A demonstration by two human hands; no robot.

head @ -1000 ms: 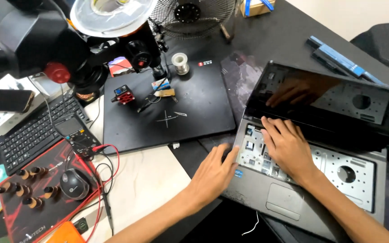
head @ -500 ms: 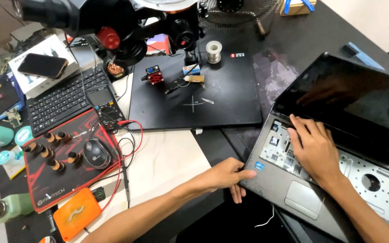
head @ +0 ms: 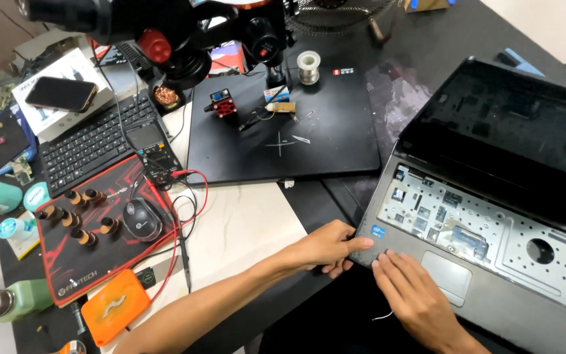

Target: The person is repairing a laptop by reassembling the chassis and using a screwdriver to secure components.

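An open grey laptop with its keyboard taken out lies at the right, its dark screen tilted back. My left hand grips the laptop's front left corner, fingers curled around the edge. My right hand rests flat on the palm rest beside the touchpad, fingertips near that same corner.
A black work mat holds small parts and a solder spool. A microscope arm hangs over the back. On the left are a keyboard, a mouse on a red-black pad, a phone, green bottles and an orange case.
My right hand has left the keyboard bay and come down to the front left corner by my left hand. The view has shifted so the laptop sits further right.
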